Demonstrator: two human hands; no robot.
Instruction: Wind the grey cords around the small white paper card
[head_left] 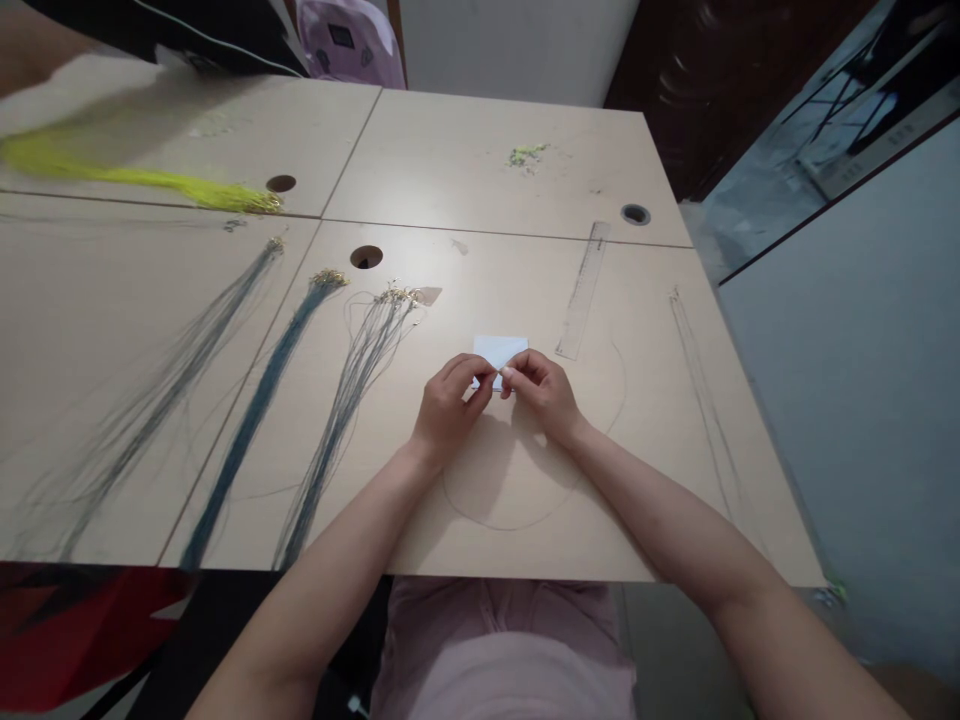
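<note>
As the left grip (448, 405) and right grip (549, 395) pinch what seems the thin cord (501, 529) above white paper (499, 349), fine close work looks in hand. Its slack curves beneath both; steadiness is likely needed next.

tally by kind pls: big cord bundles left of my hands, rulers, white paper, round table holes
Yellow cord bundle: 1
Darker cord bundles: 3
Ruler: 1
White paper: 1
Round holes: 3
Total: 9
</note>
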